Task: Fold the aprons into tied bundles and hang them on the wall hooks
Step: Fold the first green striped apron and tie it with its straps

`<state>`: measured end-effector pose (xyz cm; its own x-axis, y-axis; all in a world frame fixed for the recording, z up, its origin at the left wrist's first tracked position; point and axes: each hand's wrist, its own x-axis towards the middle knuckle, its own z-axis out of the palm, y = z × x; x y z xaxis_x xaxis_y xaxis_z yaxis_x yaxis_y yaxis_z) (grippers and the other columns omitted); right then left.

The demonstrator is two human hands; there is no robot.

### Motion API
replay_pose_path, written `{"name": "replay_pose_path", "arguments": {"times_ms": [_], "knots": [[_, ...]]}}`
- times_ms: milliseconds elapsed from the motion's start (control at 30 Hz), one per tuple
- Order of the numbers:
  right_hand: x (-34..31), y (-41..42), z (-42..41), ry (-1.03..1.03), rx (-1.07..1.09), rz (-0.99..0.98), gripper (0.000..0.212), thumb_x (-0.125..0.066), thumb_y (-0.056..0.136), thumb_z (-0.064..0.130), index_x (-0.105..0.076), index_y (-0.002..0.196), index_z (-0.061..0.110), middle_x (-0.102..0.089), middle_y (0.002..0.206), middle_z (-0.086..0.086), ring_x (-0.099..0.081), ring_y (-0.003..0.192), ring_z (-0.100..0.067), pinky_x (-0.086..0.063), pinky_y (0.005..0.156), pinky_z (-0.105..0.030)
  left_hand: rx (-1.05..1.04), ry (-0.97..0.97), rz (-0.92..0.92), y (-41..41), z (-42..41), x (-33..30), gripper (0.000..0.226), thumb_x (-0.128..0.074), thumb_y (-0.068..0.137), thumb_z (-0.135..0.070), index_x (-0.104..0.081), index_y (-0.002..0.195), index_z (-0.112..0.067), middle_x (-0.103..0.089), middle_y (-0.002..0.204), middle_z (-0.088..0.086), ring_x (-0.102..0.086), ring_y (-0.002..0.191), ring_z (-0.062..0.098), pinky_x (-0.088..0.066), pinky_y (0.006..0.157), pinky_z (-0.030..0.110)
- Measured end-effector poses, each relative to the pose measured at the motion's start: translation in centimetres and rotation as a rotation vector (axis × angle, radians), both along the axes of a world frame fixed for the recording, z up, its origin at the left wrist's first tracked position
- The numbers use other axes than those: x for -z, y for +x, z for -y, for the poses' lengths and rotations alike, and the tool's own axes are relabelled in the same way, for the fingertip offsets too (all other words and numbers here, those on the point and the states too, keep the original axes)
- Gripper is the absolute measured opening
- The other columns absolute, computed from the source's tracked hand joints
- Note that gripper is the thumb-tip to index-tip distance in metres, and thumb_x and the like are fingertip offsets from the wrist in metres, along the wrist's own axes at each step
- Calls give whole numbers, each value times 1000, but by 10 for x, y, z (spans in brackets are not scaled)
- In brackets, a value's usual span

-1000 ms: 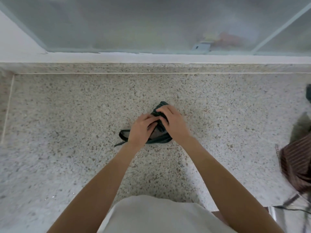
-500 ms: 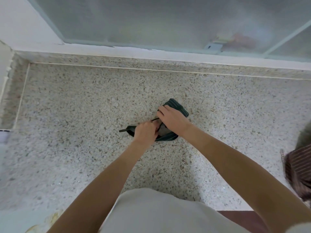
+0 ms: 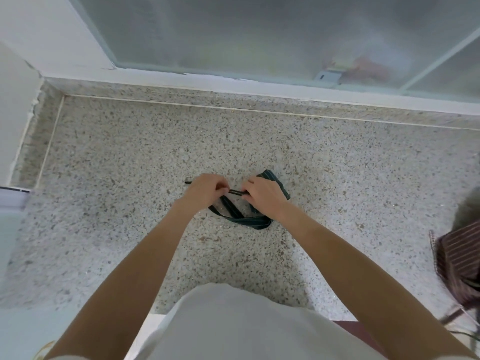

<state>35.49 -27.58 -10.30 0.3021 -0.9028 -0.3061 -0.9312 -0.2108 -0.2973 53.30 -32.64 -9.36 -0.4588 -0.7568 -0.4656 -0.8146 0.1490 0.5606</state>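
Observation:
A small dark green striped apron bundle (image 3: 272, 179) lies on the speckled stone counter (image 3: 130, 157), mostly covered by my right hand (image 3: 262, 194), which presses on it and pinches its strap. My left hand (image 3: 206, 189) grips the same dark strap (image 3: 235, 191), stretched taut between the two hands; the strap's end pokes out left of my left hand. A loop of the strap (image 3: 241, 219) lies on the counter just in front of my hands. A brown striped apron (image 3: 459, 258) lies crumpled at the counter's right edge.
A frosted glass window (image 3: 233, 32) with a white sill runs along the back of the counter. A white wall (image 3: 13, 100) closes off the left side. My white top (image 3: 233, 328) fills the bottom of the view.
My left hand has pulled the strap out to the left, away from the bundle, so it is now taut between both hands. The view has shifted left.

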Motion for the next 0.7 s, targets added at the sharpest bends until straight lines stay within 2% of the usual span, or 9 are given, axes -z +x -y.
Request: {"name": "replay_pose_path", "arguments": {"times_ms": [100, 200, 267, 333, 433, 500, 533, 633, 700], "knots": [[0, 4, -5, -15, 11, -39, 28, -48, 97, 31, -58, 116, 14, -58, 108, -4, -57, 98, -22, -42, 65, -31, -209, -24, -170, 0, 0, -12, 10, -66, 86, -23, -70, 93, -18, -67, 90, -6, -60, 83, 7, -42, 73, 15], [-2, 9, -4, -17, 75, -52, 35, -41, 99, 39, -60, 112, 14, -61, 100, -5, -61, 89, -24, -36, 58, -30, -276, -42, -293, -13, -9, -19, 10, -69, 83, -25, -70, 89, -18, -69, 85, -8, -62, 80, 5, -48, 73, 16], [-6, 8, -4, -2, 167, -23, 37, -37, 100, 40, -62, 99, 13, -63, 87, -5, -61, 78, -25, -34, 55, -29, -314, -41, -369, -21, -15, -20, 10, -65, 86, -29, -69, 89, -20, -69, 84, -9, -63, 79, 2, -47, 73, 13], [-7, 7, -5, 70, 240, 98, 38, -39, 99, 38, -58, 79, 12, -59, 69, -4, -57, 65, -24, -32, 52, -29, -415, 1, -458, -25, -21, -16, 16, -52, 95, -29, -66, 95, -21, -69, 86, -11, -62, 82, -4, -44, 75, 7], [-12, 1, -5, 183, 262, 315, 39, -51, 95, 34, -50, 62, 12, -45, 55, 3, -45, 55, -15, -29, 52, -29, -577, 175, -507, -24, -27, 3, 20, -44, 96, -4, -61, 98, -16, -66, 95, -1, -64, 83, 7, -49, 79, 18], [-15, -4, -4, 225, 227, 375, 27, -58, 92, 28, -62, 69, 12, -47, 62, 4, -46, 63, -13, -30, 58, -27, -476, 274, -478, -23, -31, 15, 26, -52, 86, 10, -61, 91, -14, -63, 91, 2, -61, 84, 18, -50, 77, 25], [-17, -6, -4, 233, 208, 385, 21, -60, 90, 26, -68, 78, 11, -50, 68, 3, -47, 69, -13, -31, 61, -26, -412, 283, -462, -24, -33, 19, 27, -55, 83, 12, -60, 91, -13, -62, 86, 1, -59, 81, 17, -49, 75, 25], [-20, -13, -3, 228, 201, 425, 17, -64, 89, 23, -73, 93, 10, -56, 78, 3, -50, 76, -12, -34, 66, -22, -397, 309, -499, -27, -38, 20, 32, -57, 77, 17, -58, 95, -9, -60, 81, 2, -58, 67, 2, -47, 63, 17], [-22, -15, -4, 208, 215, 440, 13, -66, 86, 18, -74, 95, 12, -57, 79, 9, -49, 73, -4, -35, 67, -12, -369, 243, -512, -30, -39, 23, 32, -58, 76, 16, -60, 98, -7, -62, 85, 0, -60, 73, 0, -47, 68, 14]]}}
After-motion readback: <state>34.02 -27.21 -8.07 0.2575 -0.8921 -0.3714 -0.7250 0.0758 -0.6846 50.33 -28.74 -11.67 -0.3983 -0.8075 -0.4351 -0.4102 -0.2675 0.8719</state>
